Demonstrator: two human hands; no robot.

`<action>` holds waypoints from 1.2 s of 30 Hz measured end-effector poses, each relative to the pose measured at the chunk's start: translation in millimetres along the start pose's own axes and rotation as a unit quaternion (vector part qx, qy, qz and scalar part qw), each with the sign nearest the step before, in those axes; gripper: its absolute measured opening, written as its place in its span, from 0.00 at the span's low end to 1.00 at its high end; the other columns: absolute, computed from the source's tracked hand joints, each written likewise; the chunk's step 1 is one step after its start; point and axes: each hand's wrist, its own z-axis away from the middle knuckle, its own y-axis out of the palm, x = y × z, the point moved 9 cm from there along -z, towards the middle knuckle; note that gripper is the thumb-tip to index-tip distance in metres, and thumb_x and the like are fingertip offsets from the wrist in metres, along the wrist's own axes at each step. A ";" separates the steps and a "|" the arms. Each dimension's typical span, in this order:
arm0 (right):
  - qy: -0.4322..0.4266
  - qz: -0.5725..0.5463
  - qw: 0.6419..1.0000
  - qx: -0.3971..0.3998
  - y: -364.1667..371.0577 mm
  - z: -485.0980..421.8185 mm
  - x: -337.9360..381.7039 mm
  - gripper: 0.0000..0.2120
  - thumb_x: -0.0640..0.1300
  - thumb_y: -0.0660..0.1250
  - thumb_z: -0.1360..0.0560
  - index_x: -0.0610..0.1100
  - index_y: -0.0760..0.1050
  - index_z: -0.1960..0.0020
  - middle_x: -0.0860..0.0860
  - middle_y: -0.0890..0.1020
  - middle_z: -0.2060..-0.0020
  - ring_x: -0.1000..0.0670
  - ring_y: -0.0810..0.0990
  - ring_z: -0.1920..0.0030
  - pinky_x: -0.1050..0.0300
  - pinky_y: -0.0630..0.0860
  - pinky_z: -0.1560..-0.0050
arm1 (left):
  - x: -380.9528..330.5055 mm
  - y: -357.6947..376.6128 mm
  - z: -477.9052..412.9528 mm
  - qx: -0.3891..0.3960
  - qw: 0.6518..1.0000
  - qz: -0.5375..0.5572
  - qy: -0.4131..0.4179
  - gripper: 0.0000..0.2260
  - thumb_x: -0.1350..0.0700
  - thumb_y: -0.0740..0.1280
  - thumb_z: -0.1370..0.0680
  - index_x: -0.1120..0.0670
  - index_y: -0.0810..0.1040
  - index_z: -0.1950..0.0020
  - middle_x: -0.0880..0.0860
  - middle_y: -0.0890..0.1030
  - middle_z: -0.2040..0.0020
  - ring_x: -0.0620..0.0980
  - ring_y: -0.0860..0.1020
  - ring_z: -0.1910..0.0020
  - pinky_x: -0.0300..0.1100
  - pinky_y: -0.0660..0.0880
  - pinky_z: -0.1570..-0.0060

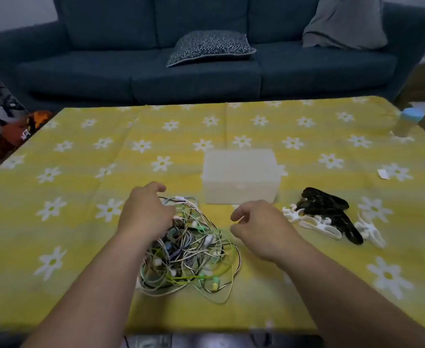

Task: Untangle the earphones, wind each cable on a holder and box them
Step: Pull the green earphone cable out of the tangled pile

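Just in front of the closed, cloudy box (pixel 239 177), whose contents cannot be told, the tangled earphones (pixel 191 257) lie on the counter (pixel 68 222) with open cloth toward its edges, the left hand (pixel 143 214) on them, grip unclear, the right hand (pixel 259 227) released beside them, and the holders (pixel 327 214) right of the box.

A: Beyond the daisy tablecloth (pixel 106 151)?
B: I see a blue sofa (pixel 136 79), speckled cushion (pixel 210 47) on its seat, grey throw (pixel 344 23) at right.
A: On the cloth?
B: Blue-capped bottle (pixel 408 124), far right edge; paper scrap (pixel 383 174) nearer me.
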 end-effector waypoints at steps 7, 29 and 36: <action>-0.026 0.052 0.996 0.065 40.9 -6.9 23.7 0.21 0.46 0.68 0.26 0.51 0.75 0.33 0.50 0.79 0.39 0.48 0.79 0.42 0.58 0.75 0.44 | 30.9 20.7 -3.8 0.071 0.996 -0.002 -0.056 0.26 0.56 0.75 0.28 0.52 0.70 0.32 0.55 0.77 0.45 0.59 0.79 0.49 0.49 0.79 0.49; -0.171 -0.158 0.972 -0.013 17.3 13.0 64.0 0.19 0.45 0.71 0.24 0.56 0.76 0.34 0.58 0.76 0.39 0.57 0.80 0.50 0.55 0.77 0.45 | -42.0 -29.3 43.7 -0.019 0.940 0.268 0.208 0.34 0.74 0.71 0.31 0.45 0.72 0.33 0.45 0.80 0.45 0.46 0.79 0.63 0.35 0.75 0.60; -0.109 -0.152 0.977 -0.100 6.4 3.8 49.9 0.03 0.46 0.71 0.25 0.51 0.85 0.53 0.56 0.83 0.62 0.56 0.79 0.64 0.61 0.71 0.63 | -35.5 -25.5 39.1 -0.060 0.971 0.136 0.185 0.24 0.61 0.77 0.30 0.43 0.78 0.39 0.42 0.75 0.42 0.39 0.81 0.60 0.31 0.71 0.60</action>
